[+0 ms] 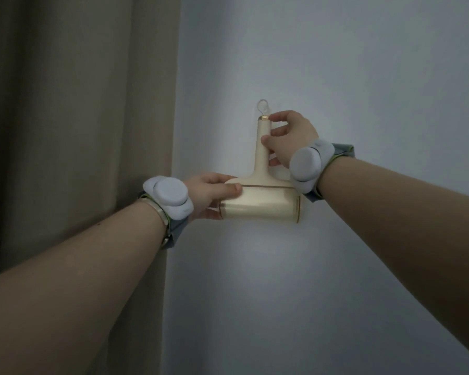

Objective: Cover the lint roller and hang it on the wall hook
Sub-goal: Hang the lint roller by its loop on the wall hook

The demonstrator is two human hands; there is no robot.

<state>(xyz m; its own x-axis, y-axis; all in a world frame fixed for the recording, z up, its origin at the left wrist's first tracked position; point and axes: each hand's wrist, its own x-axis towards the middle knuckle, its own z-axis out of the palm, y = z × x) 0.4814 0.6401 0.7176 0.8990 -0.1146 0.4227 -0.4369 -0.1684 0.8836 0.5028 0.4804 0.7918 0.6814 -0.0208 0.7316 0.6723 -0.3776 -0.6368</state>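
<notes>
The cover is on the lint roller [260, 201]. Your right hand [287, 142] pinches its handle, left hand [211, 194] grips the barrel; the loop at 12 o'clock reaches the wall hook [263, 105], release pending.

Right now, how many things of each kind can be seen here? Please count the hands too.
Hands: 2, the left hand on the roller's covered drum, the right hand on its handle
Wrist devices: 2, and
Lint roller: 1
Wall hook: 1
Curtain: 1
Total: 7
</notes>
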